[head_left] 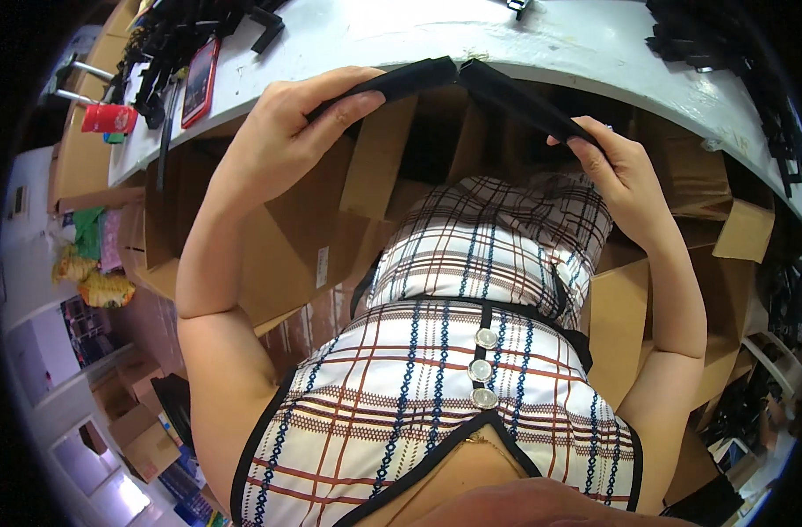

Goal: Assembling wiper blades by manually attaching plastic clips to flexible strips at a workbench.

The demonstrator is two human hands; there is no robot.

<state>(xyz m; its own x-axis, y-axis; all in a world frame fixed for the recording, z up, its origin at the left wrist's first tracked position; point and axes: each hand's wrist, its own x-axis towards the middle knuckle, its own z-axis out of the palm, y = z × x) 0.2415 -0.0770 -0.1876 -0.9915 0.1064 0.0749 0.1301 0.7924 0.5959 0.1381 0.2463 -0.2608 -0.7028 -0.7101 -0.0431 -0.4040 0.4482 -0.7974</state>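
Two black bar-shaped pieces meet, or nearly meet, end to end at the near edge of a white table [559, 35]. My left hand [309, 123] is closed around the left black piece [414, 79], thumb along its near side. My right hand [616, 167] pinches the lower end of the right black piece [519, 101], which slants up to the left. Whether the two pieces are joined at the small gap between them I cannot tell. Their exact kind is not plain from here.
Black parts [177, 35] lie heaped at the table's far left, beside a red-edged phone [201, 83] and a red object [109, 119]. More black parts [690, 39] lie at the right. Open cardboard boxes [287, 237] stand below the table edge.
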